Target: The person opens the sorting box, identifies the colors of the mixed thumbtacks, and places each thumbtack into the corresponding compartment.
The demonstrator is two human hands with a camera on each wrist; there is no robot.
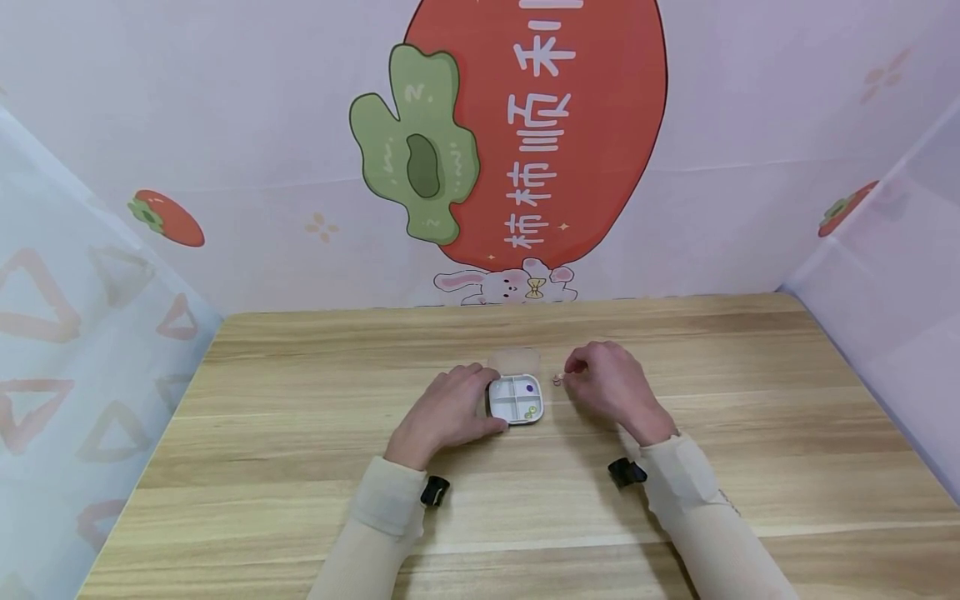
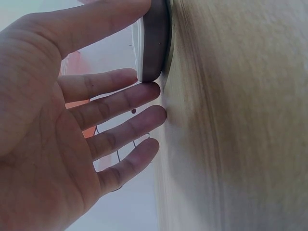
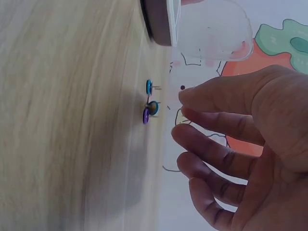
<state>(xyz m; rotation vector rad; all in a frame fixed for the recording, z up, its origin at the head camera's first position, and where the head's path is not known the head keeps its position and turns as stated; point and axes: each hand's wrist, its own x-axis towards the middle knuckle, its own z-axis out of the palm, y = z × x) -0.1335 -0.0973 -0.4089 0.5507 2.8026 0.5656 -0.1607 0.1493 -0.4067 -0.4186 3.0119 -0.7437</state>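
Note:
A small white box (image 1: pixel 516 400) with four compartments stands on the table, its clear lid (image 1: pixel 513 361) folded back. My left hand (image 1: pixel 453 408) holds the box at its left side, thumb at the near edge and index finger at the far one, other fingers spread. One purple stud (image 1: pixel 530 388) lies in the far right compartment, yellow-green studs (image 1: pixel 532 411) in the near right one. My right hand (image 1: pixel 609 385) hovers right of the box, thumb and index tips close together, nothing visible between them. Beside those fingertips lie small coloured studs with thin pins (image 3: pixel 149 87), teal and purple.
The wooden table (image 1: pixel 300 467) reaches back to a wall cloth (image 1: pixel 262 233) printed with a large red persimmon. Black wrist cameras (image 1: pixel 435 491) sit on both sleeves, close over the tabletop.

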